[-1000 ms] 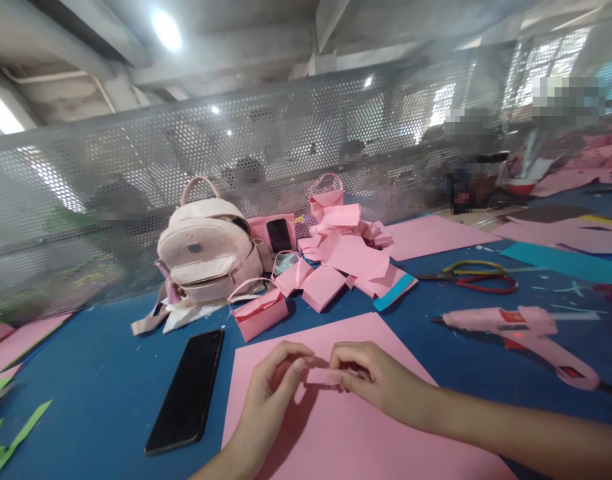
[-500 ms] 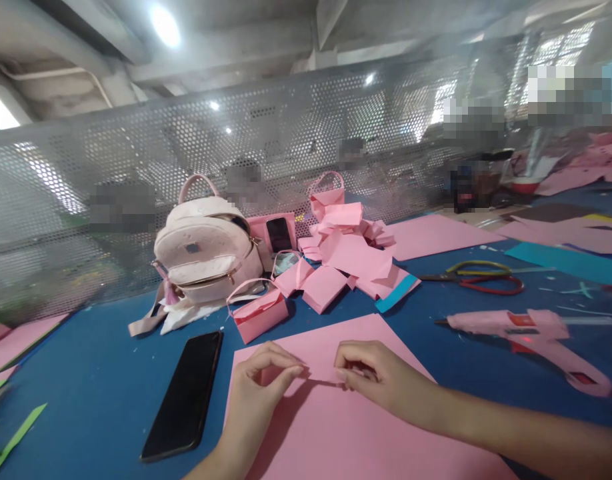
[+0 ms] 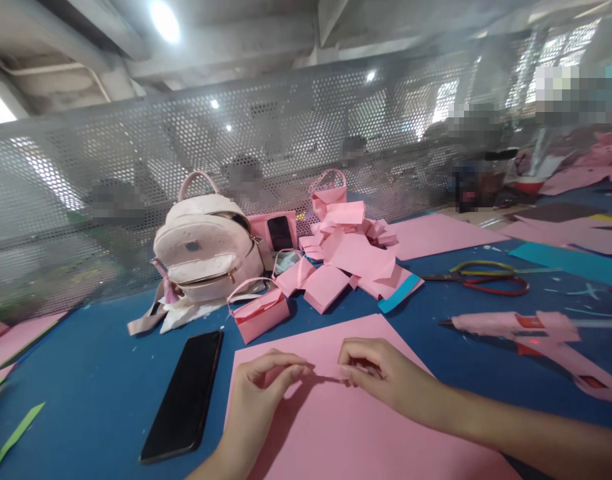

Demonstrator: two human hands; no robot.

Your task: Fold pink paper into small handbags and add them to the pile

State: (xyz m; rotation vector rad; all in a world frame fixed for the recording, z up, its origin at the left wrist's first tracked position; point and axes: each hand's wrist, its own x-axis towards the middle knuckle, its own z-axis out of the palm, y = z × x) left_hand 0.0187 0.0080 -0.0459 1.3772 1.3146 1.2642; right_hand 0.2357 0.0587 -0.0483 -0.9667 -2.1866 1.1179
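A thin strip of pink paper (image 3: 328,379), seen nearly edge-on, spans the gap between my two hands. Its left end is pinched between the thumb and fingers of my left hand (image 3: 266,393). My right hand (image 3: 381,373) is closed on the other end, fingers curled and thumb pressed in. Both hands are over a large sheet of pink paper (image 3: 346,433) on the blue table, and a shadow falls on it below the left hand. Just beyond the sheet stands a small folded pink paper bag (image 3: 262,315) with a thin handle.
Left of the sheet lies a black phone (image 3: 185,397). To the right are a pink glue gun (image 3: 526,327) and scissors (image 3: 486,277). A pale backpack (image 3: 206,247) and a heap of folded pink paper pieces (image 3: 356,250) stand before a perforated metal divider (image 3: 296,147).
My hands have shifted very slightly to the right with the strip still between them. The view has moved a little; the things on the table look unmoved.
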